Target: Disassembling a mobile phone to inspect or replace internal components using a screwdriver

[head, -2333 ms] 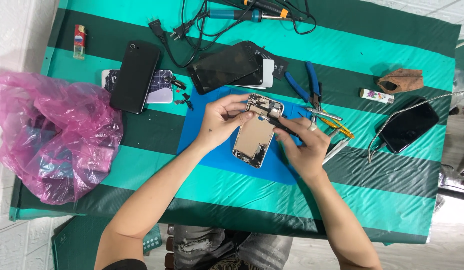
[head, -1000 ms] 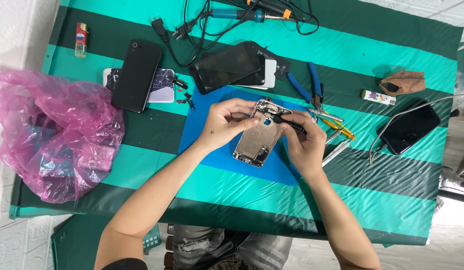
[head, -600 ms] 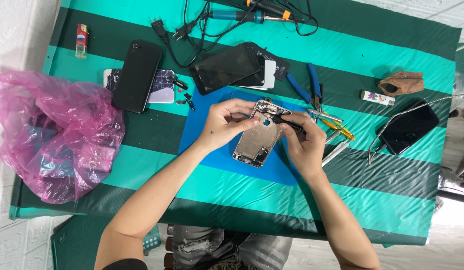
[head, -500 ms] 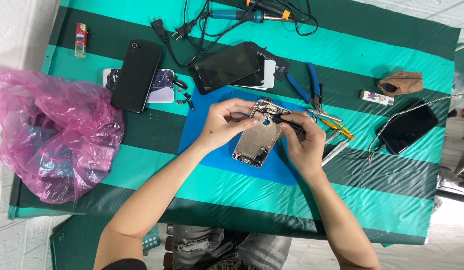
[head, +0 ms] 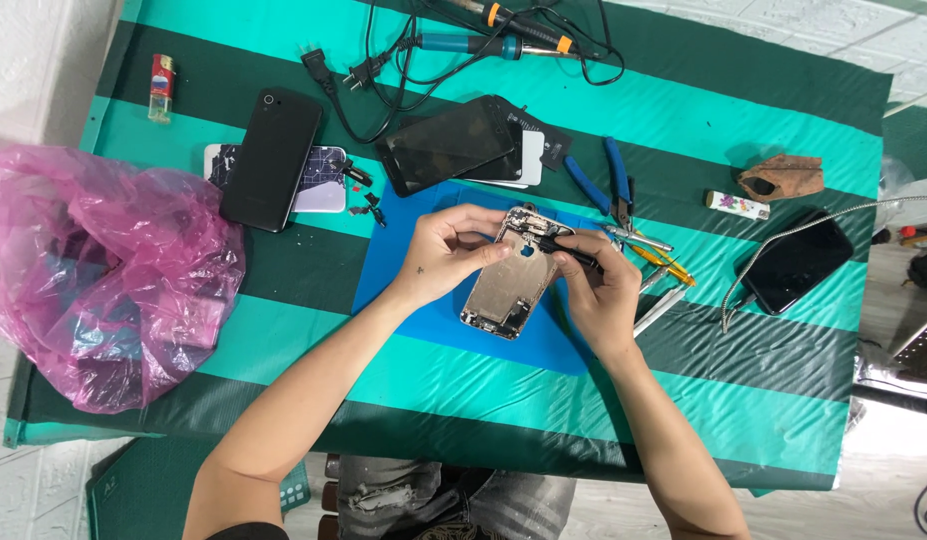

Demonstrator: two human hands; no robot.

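Since 2.3 s ago the right hand (head: 595, 298) has lifted off the lower edge of the opened phone body (head: 505, 283) and now pinches a thin black tool (head: 565, 249), its tip laid against the phone's upper end. Over the last second almost nothing has shifted.

The left hand (head: 445, 252) is curled around the phone's left edge and top corner, fingers closed on it, tilting it slightly off the blue mat (head: 403, 290). The phone sits at the middle of that mat, on the green striped tablecloth (head: 683, 400).

Around the mat:
- 2 dark phones or screens (head: 453, 145) lie stacked just above it, beside scattered small black parts (head: 365, 195).
- A black phone (head: 271, 158) rests across a light patterned case to the upper left.
- Blue-handled pliers (head: 601, 180) and yellow-handled tools (head: 663, 265) lie just right of the right hand, close to its knuckles.
- Another black phone (head: 798, 262) sits farther right with a flexible metal cable (head: 783, 240) crossing it.
- A pink plastic bag (head: 103, 290) fills the table's left side, well apart from the hands.
- A soldering iron (head: 483, 45) and tangled cords lie along the far edge, and a small red lighter (head: 161, 85) sits at the far left.
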